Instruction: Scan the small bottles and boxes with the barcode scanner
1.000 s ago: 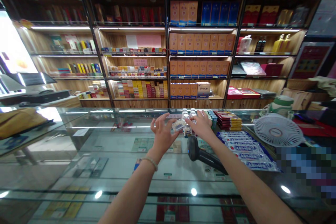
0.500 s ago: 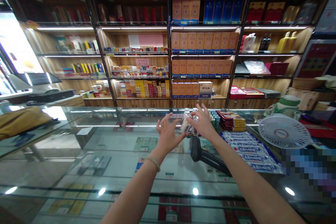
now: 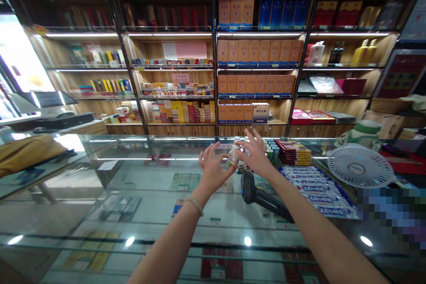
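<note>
A small clear bottle (image 3: 232, 156) with pale contents stands out between my two hands above the glass counter. My left hand (image 3: 213, 166), with a beaded bracelet at its wrist, has thumb and forefinger closed about the bottle's lower part; its other fingers are raised. From the right, my right hand (image 3: 255, 155) pinches near the bottle's upper side, its outer fingers spread. Part of the bottle is hidden behind the fingers. Similar small containers stand just behind it, partly covered by my right hand. A black handheld scanner (image 3: 248, 188) lies below my right hand.
The glass counter (image 3: 143, 186) spans the foreground. On its right are a rack of blue-and-white packets (image 3: 319, 191), stacked red-and-gold packs (image 3: 294, 152) and a white fan (image 3: 361, 166). A mustard cloth (image 3: 31, 153) lies at left. Stocked shelves (image 3: 214, 69) line the back.
The small bottle has shifted slightly left and looks more tilted, showing apart from the containers behind. My right hand has moved a little left; my left hand has hardly moved.
</note>
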Tool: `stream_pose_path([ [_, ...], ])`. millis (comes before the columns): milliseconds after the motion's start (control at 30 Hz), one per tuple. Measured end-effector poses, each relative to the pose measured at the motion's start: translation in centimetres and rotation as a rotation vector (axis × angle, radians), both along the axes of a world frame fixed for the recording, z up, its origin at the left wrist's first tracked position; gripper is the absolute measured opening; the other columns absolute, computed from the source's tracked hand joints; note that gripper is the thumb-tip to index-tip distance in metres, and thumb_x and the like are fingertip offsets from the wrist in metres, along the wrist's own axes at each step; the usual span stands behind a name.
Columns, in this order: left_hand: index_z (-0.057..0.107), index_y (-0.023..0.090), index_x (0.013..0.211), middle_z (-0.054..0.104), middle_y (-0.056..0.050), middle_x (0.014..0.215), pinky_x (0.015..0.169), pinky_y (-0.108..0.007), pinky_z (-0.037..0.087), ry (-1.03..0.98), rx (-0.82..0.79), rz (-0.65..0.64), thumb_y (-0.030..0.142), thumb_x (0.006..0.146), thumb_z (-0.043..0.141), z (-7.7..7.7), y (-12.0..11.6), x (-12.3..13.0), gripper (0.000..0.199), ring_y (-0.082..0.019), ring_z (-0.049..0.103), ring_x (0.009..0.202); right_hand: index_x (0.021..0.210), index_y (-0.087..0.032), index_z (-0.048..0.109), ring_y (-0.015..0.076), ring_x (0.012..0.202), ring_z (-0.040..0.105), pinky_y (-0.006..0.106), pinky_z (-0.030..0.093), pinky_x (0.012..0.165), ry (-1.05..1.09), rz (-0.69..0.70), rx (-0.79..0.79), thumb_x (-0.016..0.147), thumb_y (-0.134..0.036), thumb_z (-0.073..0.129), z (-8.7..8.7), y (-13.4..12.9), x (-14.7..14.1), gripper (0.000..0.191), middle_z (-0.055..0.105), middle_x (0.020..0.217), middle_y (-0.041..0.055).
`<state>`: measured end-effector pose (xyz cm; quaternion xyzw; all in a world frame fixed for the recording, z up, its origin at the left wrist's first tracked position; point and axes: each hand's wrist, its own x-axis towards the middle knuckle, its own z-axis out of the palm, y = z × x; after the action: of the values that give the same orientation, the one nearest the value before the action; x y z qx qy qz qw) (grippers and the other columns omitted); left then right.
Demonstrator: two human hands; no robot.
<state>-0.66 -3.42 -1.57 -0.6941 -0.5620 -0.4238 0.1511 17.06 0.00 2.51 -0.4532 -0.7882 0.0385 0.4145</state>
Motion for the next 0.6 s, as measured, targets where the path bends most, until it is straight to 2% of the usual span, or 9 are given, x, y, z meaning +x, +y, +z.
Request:
stream_pose_path([
  [133,0.066,0.023,0.089,0.048,-0.012,0.148,0.116,-0.057,0.03,-0.08,0.043,0.054,0.043,0.069,0.083,0.0,0.2,-0.4,0.033,-0.034,0.038,0.141,0.122,-0.033,0.069,0.0299,0.152,0.016,0.057,0.015,0.118,-0.002,-0.043,0.066,0.092,-0.045,0.059,0.4,0.2,-0.3,0.034,0.029,0.164,0.003],
  [333,0.063,0.021,0.087,0.048,-0.014,0.147,0.116,-0.057,0.029,-0.11,0.084,0.141,0.044,0.065,0.086,0.0,0.2,-0.4,0.039,-0.036,0.037,0.141,0.1,-0.028,0.077,0.0315,0.15,0.019,0.059,0.015,0.116,-0.001,-0.111,0.046,0.092,-0.053,0.057,-0.1,0.5,-1.4,0.033,0.035,0.161,0.0059],
  [467,0.063,0.021,0.086,0.049,-0.015,0.146,0.115,-0.057,0.028,-0.098,0.094,0.166,0.049,0.068,0.084,-0.2,0.0,-0.4,0.039,-0.037,0.038,0.14,0.099,-0.027,0.077,0.0318,0.149,0.022,0.06,0.016,0.115,-0.019,-0.105,0.038,0.093,-0.053,0.056,-0.3,0.3,-2.1,0.034,0.037,0.16,0.0066],
  [600,0.063,0.021,0.089,0.051,-0.016,0.145,0.114,-0.057,0.028,-0.089,0.098,0.202,0.051,0.069,0.082,0.1,-0.2,-0.7,0.04,-0.036,0.04,0.139,0.1,-0.027,0.077,0.0319,0.15,0.019,0.059,0.017,0.115,-0.037,-0.108,0.039,0.092,-0.05,0.058,0.4,-0.1,-2.9,0.031,0.036,0.161,0.0068],
])
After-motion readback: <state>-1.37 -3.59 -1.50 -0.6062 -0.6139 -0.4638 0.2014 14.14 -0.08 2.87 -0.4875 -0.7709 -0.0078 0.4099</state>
